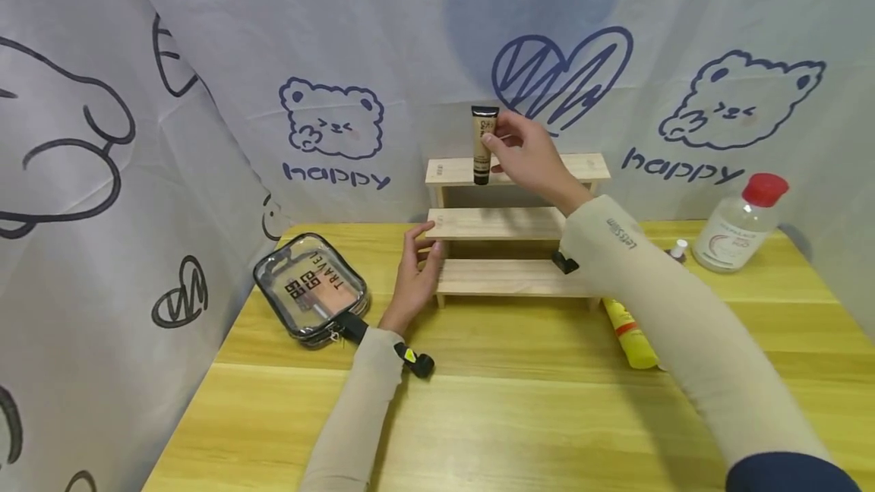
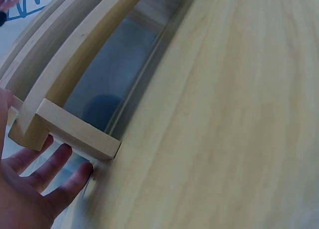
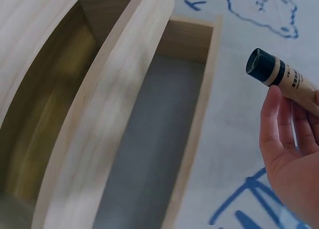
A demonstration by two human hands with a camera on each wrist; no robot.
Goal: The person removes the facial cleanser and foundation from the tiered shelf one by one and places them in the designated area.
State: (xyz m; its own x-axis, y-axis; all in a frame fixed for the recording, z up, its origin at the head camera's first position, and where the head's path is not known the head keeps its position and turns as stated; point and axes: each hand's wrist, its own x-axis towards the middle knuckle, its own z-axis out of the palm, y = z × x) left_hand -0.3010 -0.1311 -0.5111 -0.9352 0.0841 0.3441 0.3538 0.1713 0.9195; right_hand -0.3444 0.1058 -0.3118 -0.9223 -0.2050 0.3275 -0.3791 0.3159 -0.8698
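A small beige squeeze tube (image 1: 482, 144) with a black cap pointing down is pinched upright in my right hand (image 1: 536, 160), in front of the top step of a three-tier wooden stand (image 1: 506, 224). The right wrist view shows the tube's dark cap (image 3: 264, 65) beyond the fingertips, apart from the wood. At the stand's left end, my left hand (image 1: 414, 276) has its fingers spread along the side of the lower steps. In the left wrist view the fingers (image 2: 70, 189) of that hand lie close by the end leg (image 2: 79, 130).
A clear travel pouch (image 1: 314, 287) lies left of the stand. On the right are a yellow tube (image 1: 630, 334), partly behind the right sleeve, a white-tipped small bottle (image 1: 678, 249) and a clear bottle (image 1: 734, 230) with a red cap. A printed curtain (image 1: 410, 36) hangs behind the table.
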